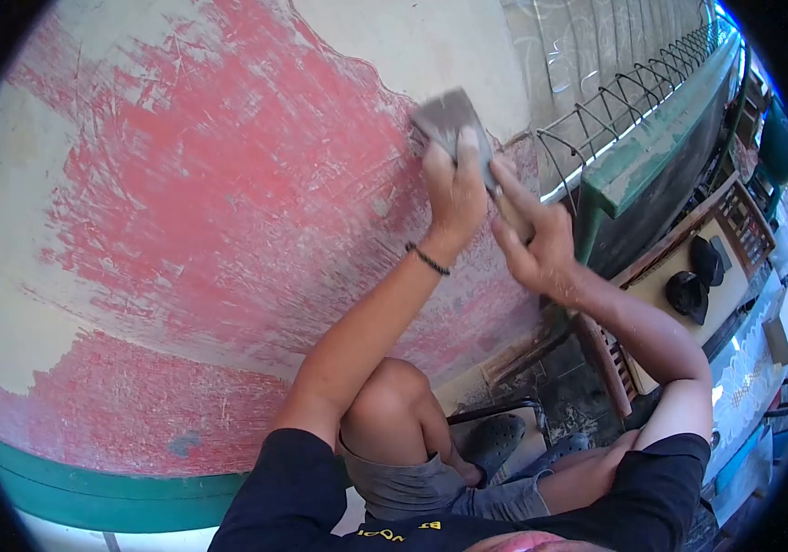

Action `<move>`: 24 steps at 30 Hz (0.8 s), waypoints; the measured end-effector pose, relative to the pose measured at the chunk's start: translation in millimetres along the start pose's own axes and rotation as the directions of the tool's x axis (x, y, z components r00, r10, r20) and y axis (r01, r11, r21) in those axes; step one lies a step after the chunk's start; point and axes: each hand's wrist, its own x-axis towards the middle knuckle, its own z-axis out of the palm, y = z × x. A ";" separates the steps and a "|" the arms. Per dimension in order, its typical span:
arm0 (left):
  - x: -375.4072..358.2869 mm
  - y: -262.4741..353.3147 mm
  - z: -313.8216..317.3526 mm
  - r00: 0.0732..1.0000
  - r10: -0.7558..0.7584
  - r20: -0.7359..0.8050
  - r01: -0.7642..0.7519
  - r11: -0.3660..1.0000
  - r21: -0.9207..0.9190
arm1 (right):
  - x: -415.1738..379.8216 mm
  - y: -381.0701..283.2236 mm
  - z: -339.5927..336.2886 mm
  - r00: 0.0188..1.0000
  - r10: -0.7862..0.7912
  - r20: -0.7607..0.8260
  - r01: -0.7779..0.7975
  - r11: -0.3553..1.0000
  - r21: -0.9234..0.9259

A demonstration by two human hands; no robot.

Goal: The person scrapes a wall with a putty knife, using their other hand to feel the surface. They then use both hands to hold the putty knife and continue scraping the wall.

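A wide-bladed scraper (447, 114) is held against the wall (219, 166), its blade slightly blurred. My left hand (455, 189), with a dark beaded bracelet at the wrist, presses its fingertips on the blade near the handle. Wrapped round the handle is my right hand (541, 244), just below and to the right of the left one. The wall has red-pink paint, scratched and patchy, with cream areas around it. The blade's edge meets the border of red and cream, where a thin crack line runs.
A green frame (633, 166) with coiled wire (629, 97) stands close on the right. Beyond it, a wooden bench (702, 267) bears dark objects (689, 293). A green band (118, 497) runs along the wall's lower left. My bent knees and dark clogs (497, 442) are below.
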 end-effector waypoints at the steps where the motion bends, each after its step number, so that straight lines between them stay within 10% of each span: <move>1: 12.5 5.2 3.4 0.999 0.035 -0.009 -0.034 0.997 0.068 | 13.3 -4.4 -3.1 1.000 0.006 0.004 -0.006 1.000 -0.008; 7: 10.2 29.3 14.0 0.999 -0.033 -0.024 0.032 0.999 -0.022 | 18.8 -1.5 -6.7 1.000 -0.026 0.003 0.026 0.999 -0.029; 16: -17.4 2.5 -14.0 0.999 0.040 0.009 -0.040 0.935 0.351 | -26.5 15.6 9.1 0.991 0.112 0.076 -0.114 0.993 0.027; 24: -10.4 22.0 6.1 0.998 -0.035 -0.052 0.042 0.989 0.143 | -1.2 -4.4 -12.6 0.992 0.092 0.090 -0.090 0.995 -0.031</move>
